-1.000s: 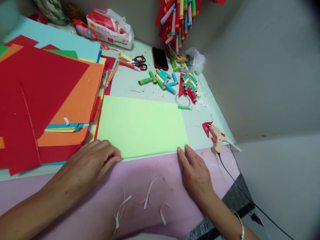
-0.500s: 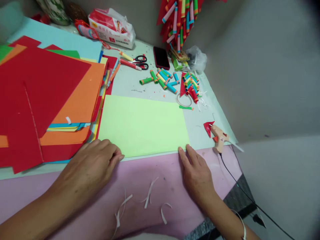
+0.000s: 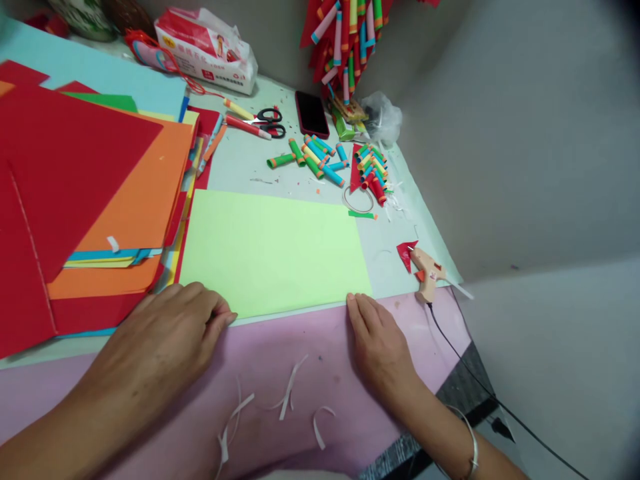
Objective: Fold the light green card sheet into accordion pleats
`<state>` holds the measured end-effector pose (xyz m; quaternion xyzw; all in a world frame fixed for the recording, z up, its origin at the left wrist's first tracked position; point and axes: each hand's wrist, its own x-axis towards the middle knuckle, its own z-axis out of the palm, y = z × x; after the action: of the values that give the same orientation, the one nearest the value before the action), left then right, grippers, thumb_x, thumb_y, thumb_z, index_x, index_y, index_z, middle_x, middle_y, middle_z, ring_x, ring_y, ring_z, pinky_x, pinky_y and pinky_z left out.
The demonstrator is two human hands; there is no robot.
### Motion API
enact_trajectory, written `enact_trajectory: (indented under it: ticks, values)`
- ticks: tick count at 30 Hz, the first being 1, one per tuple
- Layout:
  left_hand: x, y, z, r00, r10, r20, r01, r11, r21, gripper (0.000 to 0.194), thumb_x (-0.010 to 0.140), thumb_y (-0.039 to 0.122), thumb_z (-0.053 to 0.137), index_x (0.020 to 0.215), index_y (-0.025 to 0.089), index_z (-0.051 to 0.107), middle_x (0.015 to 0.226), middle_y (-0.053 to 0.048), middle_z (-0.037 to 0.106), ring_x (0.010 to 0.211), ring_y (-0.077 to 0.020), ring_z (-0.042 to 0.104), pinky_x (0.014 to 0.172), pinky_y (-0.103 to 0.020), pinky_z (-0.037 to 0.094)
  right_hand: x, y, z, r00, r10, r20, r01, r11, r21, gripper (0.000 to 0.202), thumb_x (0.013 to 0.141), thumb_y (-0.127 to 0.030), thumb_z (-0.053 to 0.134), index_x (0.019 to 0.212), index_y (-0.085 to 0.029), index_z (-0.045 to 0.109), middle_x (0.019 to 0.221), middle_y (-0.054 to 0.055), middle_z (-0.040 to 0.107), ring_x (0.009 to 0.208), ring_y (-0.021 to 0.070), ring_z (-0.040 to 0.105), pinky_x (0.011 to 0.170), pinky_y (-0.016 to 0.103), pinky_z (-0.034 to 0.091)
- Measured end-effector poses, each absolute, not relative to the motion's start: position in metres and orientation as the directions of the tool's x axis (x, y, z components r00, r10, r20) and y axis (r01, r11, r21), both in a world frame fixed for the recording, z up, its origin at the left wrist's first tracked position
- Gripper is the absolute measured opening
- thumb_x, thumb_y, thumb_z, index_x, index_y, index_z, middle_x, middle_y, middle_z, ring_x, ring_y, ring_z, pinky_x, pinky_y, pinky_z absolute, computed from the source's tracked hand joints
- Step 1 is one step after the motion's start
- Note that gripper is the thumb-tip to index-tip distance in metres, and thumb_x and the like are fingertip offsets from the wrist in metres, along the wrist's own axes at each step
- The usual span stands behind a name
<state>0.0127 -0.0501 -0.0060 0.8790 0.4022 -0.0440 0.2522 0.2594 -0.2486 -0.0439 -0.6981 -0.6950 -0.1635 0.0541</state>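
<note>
One light green paper sheet [image 3: 280, 253] is being touched at its bottom edge, in the middle of the frame. At the lower left, the thumb and curled fingers of the left hand [image 3: 173, 327] are being held nearly closed at that edge; whether paper is being pinched cannot be told. Right of the lower middle, the edge is being touched by the right hand [image 3: 383, 343]; its thumb is being hidden, so its grip cannot be told. A glue gun [image 3: 427, 270] is being rested farther right.
</note>
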Motion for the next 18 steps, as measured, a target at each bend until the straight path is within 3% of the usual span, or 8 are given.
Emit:
enact_trajectory:
  ticks: [18]
  values:
    - [0.0113, -0.0491, -0.0066, 0.678, 0.684, -0.268, 0.723, -0.555, 0.411, 0.033, 0.085, 0.045, 0.032, 0.072, 0.027, 0.056, 0.081, -0.01, 0.065, 0.082, -0.0315, 0.059, 0.079, -0.048, 0.043, 0.2504, -0.2493, -0.0384, -0.005, 0.968, 0.252, 0.974, -0.053, 0.222, 0.051, 0.087, 0.004, 0.038, 0.136, -0.002, 0.053, 0.125, 0.025, 0.061, 0.119, 0.0334, 0.057, 0.093, 0.047, 0.058]
